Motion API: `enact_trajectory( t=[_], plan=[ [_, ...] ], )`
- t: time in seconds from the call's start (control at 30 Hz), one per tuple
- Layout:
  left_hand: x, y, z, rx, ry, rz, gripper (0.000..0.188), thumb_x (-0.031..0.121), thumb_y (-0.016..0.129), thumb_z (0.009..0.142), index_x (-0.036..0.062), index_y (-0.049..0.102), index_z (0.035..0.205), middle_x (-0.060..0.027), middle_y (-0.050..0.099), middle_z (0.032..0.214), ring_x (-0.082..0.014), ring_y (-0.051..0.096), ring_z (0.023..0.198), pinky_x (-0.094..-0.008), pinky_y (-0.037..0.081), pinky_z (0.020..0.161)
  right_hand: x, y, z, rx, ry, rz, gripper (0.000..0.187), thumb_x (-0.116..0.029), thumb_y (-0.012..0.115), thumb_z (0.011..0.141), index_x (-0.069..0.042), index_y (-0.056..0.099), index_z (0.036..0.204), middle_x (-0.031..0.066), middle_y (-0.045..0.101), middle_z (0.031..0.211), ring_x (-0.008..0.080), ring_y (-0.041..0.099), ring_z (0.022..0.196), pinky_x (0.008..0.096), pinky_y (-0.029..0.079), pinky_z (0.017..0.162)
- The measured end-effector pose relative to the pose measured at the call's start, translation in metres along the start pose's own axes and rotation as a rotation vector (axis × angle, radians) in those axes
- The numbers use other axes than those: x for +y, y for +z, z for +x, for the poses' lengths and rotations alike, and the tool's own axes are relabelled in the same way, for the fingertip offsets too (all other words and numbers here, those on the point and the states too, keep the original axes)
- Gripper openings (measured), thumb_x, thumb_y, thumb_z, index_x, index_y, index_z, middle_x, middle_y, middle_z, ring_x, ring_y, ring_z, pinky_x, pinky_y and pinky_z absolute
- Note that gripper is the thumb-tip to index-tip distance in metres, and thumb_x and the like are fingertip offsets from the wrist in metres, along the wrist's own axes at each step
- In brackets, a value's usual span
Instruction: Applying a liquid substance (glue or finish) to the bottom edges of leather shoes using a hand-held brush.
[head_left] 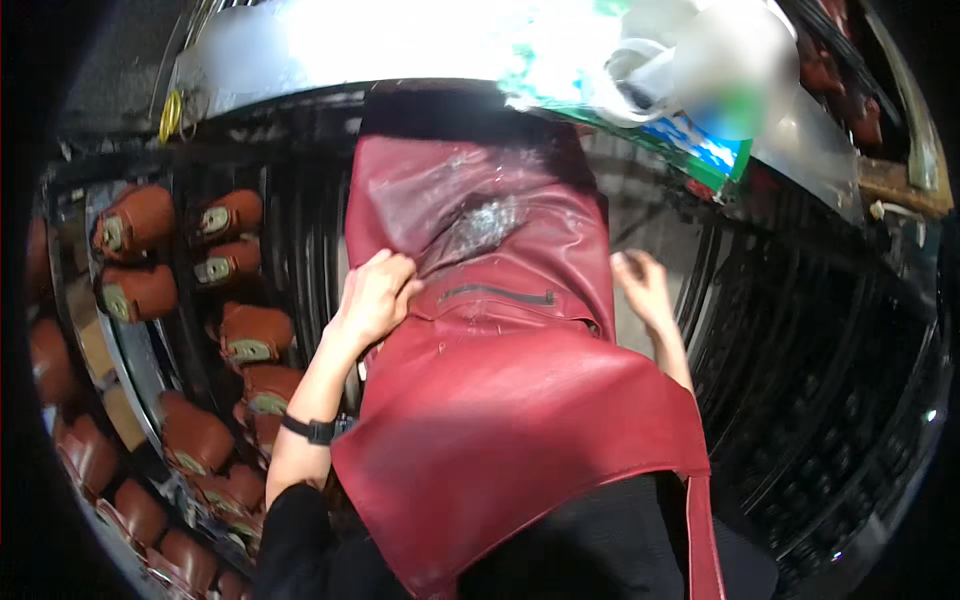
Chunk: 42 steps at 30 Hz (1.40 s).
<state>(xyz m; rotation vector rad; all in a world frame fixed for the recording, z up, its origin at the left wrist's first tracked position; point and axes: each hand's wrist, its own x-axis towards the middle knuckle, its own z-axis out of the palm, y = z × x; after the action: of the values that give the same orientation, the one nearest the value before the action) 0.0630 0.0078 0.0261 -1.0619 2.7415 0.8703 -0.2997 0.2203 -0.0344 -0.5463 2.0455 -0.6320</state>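
A dark red leather apron (520, 385) hangs down my front and spreads over my lap. It has a dark zip across the middle and a pale, dusty worn patch above that. My left hand (378, 292) is at the apron's left edge, its fingers curled in on the leather; their tips are partly hidden. A black strap circles that wrist. Beside the apron's right edge is my right hand (643, 285), with fingers loosely bent and a gap between thumb and finger. Nothing shows in it, and I cannot tell whether its fingertips touch the leather.
Reddish-brown, rounded leather-like pieces (135, 220) sit in rows on racks to the left. A brightly lit bench (350, 45) crosses the far side, bearing a white ring-shaped item (635, 80) and a green-and-blue package (700, 150). Dark racks (800, 400) stand on the right.
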Motion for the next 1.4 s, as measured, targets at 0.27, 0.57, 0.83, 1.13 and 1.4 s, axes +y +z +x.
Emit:
enact_trajectory(
  t=[0.27,0.57,0.83,1.13,1.4],
  plan=[
    [-0.059,0.018,0.041,0.441,0.069,0.055,0.022,0.021,0.079,0.088,0.0064,0.065,0.083,-0.0116,0.065,0.083,-0.0339,0.066,0.08,-0.044,0.053,0.068,0.065,0.049,0.093,0.47,-0.32,-0.042,0.028,-0.022,0.079,0.092,0.004,0.072,0.086,0.0071,0.062,0.067,0.0135,0.049,0.059,0.0343,0.042,0.058],
    [-0.058,0.002,-0.057,0.009,-0.838,-0.159,0.059,0.061,0.07,0.094,0.0023,0.07,0.099,-0.0248,0.074,0.087,-0.0399,0.075,0.09,-0.0517,0.058,0.077,0.132,0.044,0.117,0.219,-0.489,0.051,0.047,-0.037,0.072,0.099,0.009,0.07,0.089,0.018,0.068,0.071,0.0163,0.059,0.069,0.038,0.052,0.067],
    [-0.021,0.081,-0.128,0.421,-0.999,-0.184,0.023,0.027,0.065,0.101,0.0055,0.069,0.094,-0.0283,0.07,0.085,-0.0518,0.068,0.086,-0.0594,0.053,0.075,0.118,0.051,0.076,0.281,-0.38,0.153,0.041,-0.033,0.07,0.101,0.008,0.071,0.095,0.018,0.073,0.079,0.0153,0.061,0.074,0.0359,0.052,0.071],
    [-0.146,-0.005,0.025,1.195,-0.571,-0.219,0.084,0.01,0.071,0.094,-0.0028,0.025,0.163,-0.0285,0.035,0.164,-0.0418,0.036,0.153,-0.0488,0.027,0.128,0.047,0.022,0.044,-0.065,0.247,0.738,0.034,-0.031,0.064,0.103,-0.002,0.072,0.119,0.0082,0.073,0.122,0.0232,0.066,0.114,0.0411,0.05,0.104],
    [-0.263,-0.069,0.134,1.772,-0.555,-0.024,0.065,0.003,0.083,0.088,-0.0128,0.044,0.138,-0.0292,0.061,0.134,-0.0384,0.063,0.123,-0.0489,0.05,0.11,-0.004,0.022,0.045,0.15,0.3,0.794,0.049,-0.047,0.062,0.106,-0.005,0.067,0.13,0.0084,0.07,0.128,0.0215,0.063,0.122,0.0426,0.047,0.109]
  ],
)
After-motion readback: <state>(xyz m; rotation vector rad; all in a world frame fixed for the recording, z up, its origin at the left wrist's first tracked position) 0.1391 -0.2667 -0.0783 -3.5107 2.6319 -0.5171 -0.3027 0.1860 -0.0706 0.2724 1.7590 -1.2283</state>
